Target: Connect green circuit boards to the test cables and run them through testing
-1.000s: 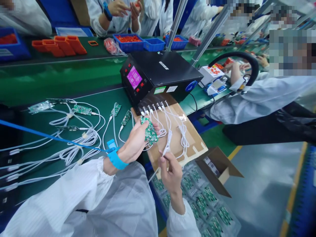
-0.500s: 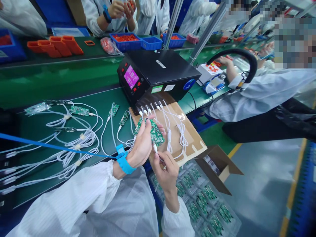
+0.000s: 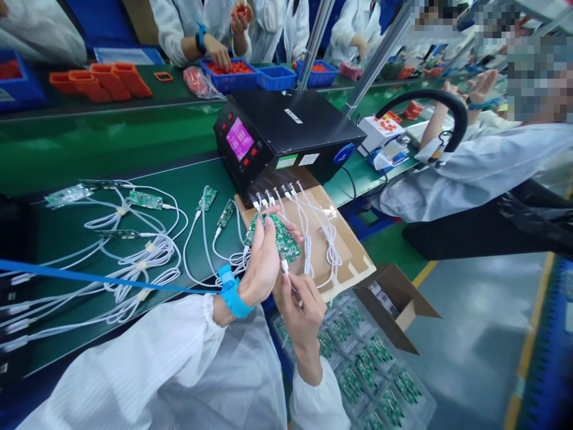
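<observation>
My left hand (image 3: pixel 264 257), with a blue wrist strap (image 3: pixel 233 291) at its wrist, is closed on a green circuit board (image 3: pixel 285 239). Between the fingertips of my right hand (image 3: pixel 303 304) is a white cable plug (image 3: pixel 285 263), held at the board's near edge. Whether the plug touches the board I cannot tell. A second white plug sits by the board's left side, close to my left thumb. Just beyond my hands stands a black test box (image 3: pixel 290 125) with a lit pink screen (image 3: pixel 239 138); white cables (image 3: pixel 307 239) run from below its front over a cardboard sheet (image 3: pixel 353 254).
Bundled white cables (image 3: pixel 143 263) and small circuit boards (image 3: pixel 145 200) lie on the green bench to the left. Below right are clear trays of boards (image 3: pixel 367 370) and an open carton (image 3: pixel 398 304). Co-workers sit across and at right; blue bins (image 3: pixel 230 74) hold orange parts.
The white plug in my right hand has shifted slightly down from the board's edge, showing more of its metal tip. Across the bench, a co-worker's hand has lowered into a bin of orange parts.
</observation>
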{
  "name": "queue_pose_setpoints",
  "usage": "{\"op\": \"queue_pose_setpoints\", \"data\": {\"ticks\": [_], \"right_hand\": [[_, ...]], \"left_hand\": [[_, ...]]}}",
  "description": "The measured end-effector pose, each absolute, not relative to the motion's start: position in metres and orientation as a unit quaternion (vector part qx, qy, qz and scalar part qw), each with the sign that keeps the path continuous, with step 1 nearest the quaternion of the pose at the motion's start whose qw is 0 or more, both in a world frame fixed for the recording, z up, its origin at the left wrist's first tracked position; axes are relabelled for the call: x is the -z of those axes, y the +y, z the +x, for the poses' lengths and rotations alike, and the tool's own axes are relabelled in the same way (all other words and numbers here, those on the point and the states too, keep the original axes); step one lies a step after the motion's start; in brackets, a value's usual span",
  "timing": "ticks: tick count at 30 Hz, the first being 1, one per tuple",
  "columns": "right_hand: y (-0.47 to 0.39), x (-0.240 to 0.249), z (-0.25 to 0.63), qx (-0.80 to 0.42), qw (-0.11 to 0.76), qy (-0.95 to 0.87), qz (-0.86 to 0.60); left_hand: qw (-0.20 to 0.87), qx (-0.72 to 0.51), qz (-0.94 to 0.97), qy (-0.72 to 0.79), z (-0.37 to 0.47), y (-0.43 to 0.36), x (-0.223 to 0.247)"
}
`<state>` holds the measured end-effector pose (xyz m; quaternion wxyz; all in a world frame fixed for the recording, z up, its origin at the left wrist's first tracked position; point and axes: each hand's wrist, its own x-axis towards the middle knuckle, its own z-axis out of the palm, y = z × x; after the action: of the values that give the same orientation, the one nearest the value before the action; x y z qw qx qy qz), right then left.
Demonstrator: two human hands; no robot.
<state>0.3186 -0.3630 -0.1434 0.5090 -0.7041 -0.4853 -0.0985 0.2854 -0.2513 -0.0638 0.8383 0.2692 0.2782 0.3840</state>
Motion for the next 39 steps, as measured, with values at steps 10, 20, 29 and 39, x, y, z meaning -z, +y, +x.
{"op": "queue_pose_setpoints", "data": {"ticks": [10, 20, 29, 39], "right_hand": [[-0.364, 0.135, 0.324, 0.065, 0.514, -0.483, -0.706], [-0.367, 0.135, 0.328, 0.053, 0.500, -0.497, -0.707], [-0.461, 0.132, 0.354, -0.010, 0.197, -0.758, -0.622], [-0.437, 0.149, 0.359, -0.042, 0.383, -0.702, -0.599]], "left_hand": [[0.832, -0.369, 0.312, 0.272, 0.284, -0.252, 0.070], [0.814, -0.395, 0.316, 0.286, 0.290, -0.255, 0.079], [0.841, -0.370, 0.279, 0.280, 0.290, -0.249, 0.071], [0.863, -0.325, 0.257, 0.289, 0.292, -0.257, 0.076]]}}
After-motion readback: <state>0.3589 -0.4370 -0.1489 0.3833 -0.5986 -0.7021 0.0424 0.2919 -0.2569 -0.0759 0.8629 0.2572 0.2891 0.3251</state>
